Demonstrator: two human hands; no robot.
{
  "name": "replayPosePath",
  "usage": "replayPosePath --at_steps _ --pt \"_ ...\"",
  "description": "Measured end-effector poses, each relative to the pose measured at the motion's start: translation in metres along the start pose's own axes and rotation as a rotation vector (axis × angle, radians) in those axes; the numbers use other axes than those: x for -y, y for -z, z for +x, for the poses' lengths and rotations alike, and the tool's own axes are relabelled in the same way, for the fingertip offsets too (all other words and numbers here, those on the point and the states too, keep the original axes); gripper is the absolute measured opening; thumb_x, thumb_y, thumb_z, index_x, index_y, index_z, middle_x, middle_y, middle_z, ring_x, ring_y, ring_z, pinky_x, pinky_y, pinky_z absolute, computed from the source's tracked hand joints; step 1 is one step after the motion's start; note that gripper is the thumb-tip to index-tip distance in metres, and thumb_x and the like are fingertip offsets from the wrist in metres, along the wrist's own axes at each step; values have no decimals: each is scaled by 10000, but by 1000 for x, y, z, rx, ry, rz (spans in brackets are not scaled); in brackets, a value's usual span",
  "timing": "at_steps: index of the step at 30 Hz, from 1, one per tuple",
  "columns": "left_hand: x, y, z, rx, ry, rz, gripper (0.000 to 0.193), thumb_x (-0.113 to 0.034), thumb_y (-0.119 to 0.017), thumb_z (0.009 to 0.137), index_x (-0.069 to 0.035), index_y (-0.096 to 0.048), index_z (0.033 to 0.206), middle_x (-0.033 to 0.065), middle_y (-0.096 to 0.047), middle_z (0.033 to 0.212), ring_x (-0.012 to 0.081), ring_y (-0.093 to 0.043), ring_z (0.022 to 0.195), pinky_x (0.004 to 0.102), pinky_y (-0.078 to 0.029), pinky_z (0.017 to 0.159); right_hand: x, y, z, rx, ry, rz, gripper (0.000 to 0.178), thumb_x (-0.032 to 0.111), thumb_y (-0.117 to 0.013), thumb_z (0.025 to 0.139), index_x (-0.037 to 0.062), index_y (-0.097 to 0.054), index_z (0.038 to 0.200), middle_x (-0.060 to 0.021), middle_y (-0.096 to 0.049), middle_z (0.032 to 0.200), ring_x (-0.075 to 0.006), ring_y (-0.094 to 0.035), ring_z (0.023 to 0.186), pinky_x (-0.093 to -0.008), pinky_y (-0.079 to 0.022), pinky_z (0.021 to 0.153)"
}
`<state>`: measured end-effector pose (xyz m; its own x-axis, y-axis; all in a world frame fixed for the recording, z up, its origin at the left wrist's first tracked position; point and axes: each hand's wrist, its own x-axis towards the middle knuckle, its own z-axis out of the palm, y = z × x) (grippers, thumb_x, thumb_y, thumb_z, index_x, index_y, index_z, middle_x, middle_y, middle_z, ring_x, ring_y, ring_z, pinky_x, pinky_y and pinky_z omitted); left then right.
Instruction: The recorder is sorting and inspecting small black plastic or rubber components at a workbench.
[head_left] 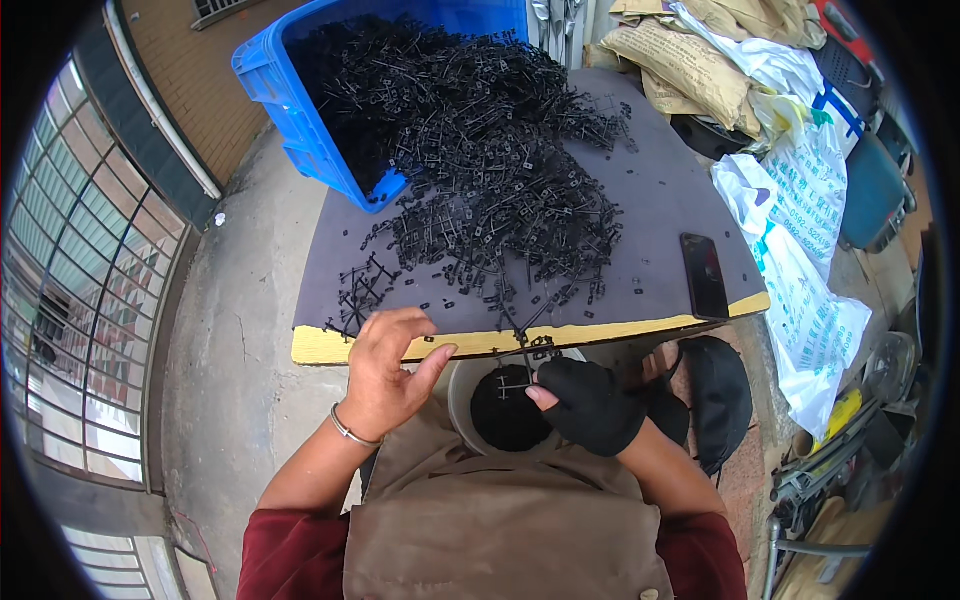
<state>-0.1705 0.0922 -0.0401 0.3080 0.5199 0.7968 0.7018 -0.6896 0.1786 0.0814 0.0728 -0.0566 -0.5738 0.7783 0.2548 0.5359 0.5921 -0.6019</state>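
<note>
My right hand [590, 405], in a black glove with bare fingertips, pinches a thin branched black plastic sprue [516, 386]. The sprue hangs over a pale bucket [457, 400] that holds a mass of small black pieces [510, 428]. My left hand [385, 365], ungloved and with a bangle at the wrist, is raised by the table's near edge. Its thumb stands apart from the bent fingers, and nothing shows between them. Just beyond it lies a small cluster of black sprues [362, 290]. A large heap of similar sprues [510, 190] covers the middle of the table.
The heap spills from a tipped blue crate [310, 130] onto the grey-topped table [660, 230] with its yellow edge. A phone [705, 276] lies at the right. White plastic bags [790, 210] and brown sacks [690, 70] crowd the right side. A barred gate [90, 260] stands left.
</note>
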Motion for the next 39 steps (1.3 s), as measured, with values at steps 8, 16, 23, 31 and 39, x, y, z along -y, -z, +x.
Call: replayPosePath --at_steps 8,16,23,31,39 --pt "-32 -38 -33 482 1093 -1503 353 -303 -508 904 -21 -518 1116 98 -581 959 226 -578 874 343 -476 806 29 -13 16 105 170 -260 97 158 -550 786 65 -535 806 -106 -545 679 -306 -553 622 -411 -437 554" --pt "-49 -35 -32 145 1199 -1686 115 -142 -514 903 -37 -546 937 59 -535 824 178 -528 735 461 -477 818 27 -2 -20 79 -65 3 106 159 -515 825 58 -504 857 -137 -556 717 -339 -559 616 -439 -440 555" --pt "-56 -27 -31 155 1139 -1784 140 -119 -503 908 -6 -532 985 86 -579 903 214 -585 844 398 -493 802 30 6 -46 221 -188 -23 140 214 -476 856 78 -497 832 -149 -547 686 -346 -569 646 -437 -442 563" --pt "-13 -30 -17 217 1212 -1555 197 -172 -452 932 -18 -499 1045 70 -578 866 182 -582 801 299 -469 746 -8 -13 -48 99 -181 -13 181 131 -561 775 72 -537 945 -149 -550 871 -324 -568 777 -436 -446 653" --pt "-33 -38 -18 440 980 -1306 190 -110 -421 938 -13 -511 1074 50 -586 952 129 -564 889 262 -423 832 15 0 21 -344 253 -201 350 115 -629 695 92 -557 1038 -133 -500 986 -284 -532 811 -394 -440 690"
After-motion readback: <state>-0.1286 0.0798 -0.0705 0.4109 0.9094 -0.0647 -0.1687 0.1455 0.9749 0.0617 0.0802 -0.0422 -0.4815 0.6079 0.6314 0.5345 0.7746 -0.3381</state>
